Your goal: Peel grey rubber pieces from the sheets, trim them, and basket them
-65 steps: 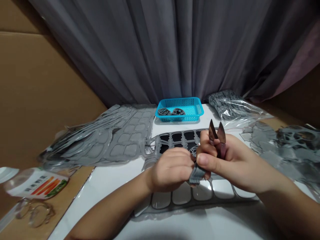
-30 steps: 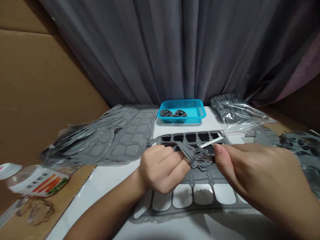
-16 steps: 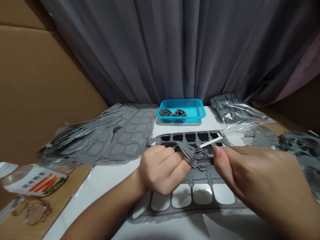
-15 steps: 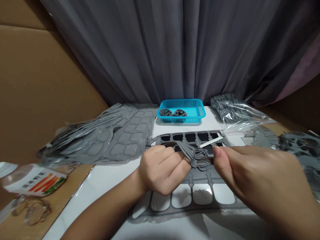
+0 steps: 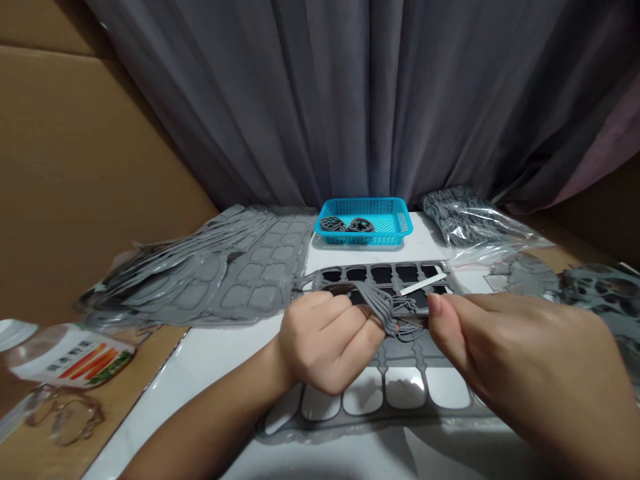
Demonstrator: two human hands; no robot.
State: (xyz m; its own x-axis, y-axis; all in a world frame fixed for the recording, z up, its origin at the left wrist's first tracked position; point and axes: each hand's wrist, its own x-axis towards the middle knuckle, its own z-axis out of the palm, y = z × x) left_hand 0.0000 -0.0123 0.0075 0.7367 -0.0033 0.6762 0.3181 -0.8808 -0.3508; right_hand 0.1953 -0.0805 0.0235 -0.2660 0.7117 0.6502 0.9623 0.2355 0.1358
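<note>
A bunch of thin grey strips (image 5: 383,308) rises from a grey moulded sheet (image 5: 385,360) with rows of rounded, nail-like openings, which lies flat on the white table top (image 5: 150,413). The left hand (image 5: 325,343) is clenched around the strips, its fingers curled and the thumb hidden behind them, so the exact hold cannot be seen. The right hand (image 5: 520,360) comes in from the other side, thumb and fingers drawn together at the tangled thin ends just beside the strips. Those ends are too fine and too shadowed to follow, and whether the right hand is actually pinching them cannot be told.

A narrow white strip (image 5: 423,285) lies across the sheet's upper row of dark openings; its material is hard to make out. Both hands hide the sheet's middle.

Beyond the sheet sits a turquoise plastic basket (image 5: 395,227) holding dark grey cut pieces (image 5: 345,225). To the left lies a stack of similar grey sheets (image 5: 240,273); to the right, a clear plastic bag of grey scraps (image 5: 465,223) and a loose heap of grey offcuts (image 5: 595,287), cut off by the frame edge. A blurred bottle (image 5: 67,353) and eyeglasses (image 5: 65,420) lie at lower left.
</note>
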